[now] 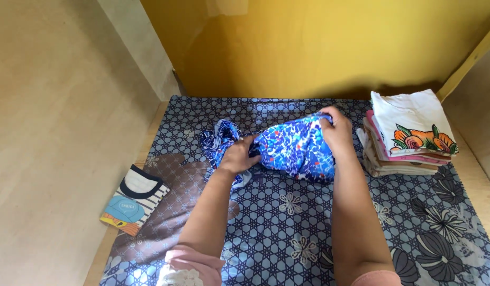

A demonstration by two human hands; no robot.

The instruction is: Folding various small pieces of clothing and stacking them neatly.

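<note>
A blue and white patterned garment (292,148) with small red flecks lies bunched in the middle of a patterned cloth. My left hand (237,155) grips its left part, where the fabric gathers into folds. My right hand (336,131) grips its upper right edge. Both forearms reach in from the bottom of the view, and pink sleeves show at the bottom edge.
A grey-blue floral mat (287,222) covers the floor. A stack of folded clothes (406,139), topped by a white piece with an orange flower print, stands at the right. A folded striped shirt (135,199) lies at the mat's left edge. A yellow wall (308,47) is behind.
</note>
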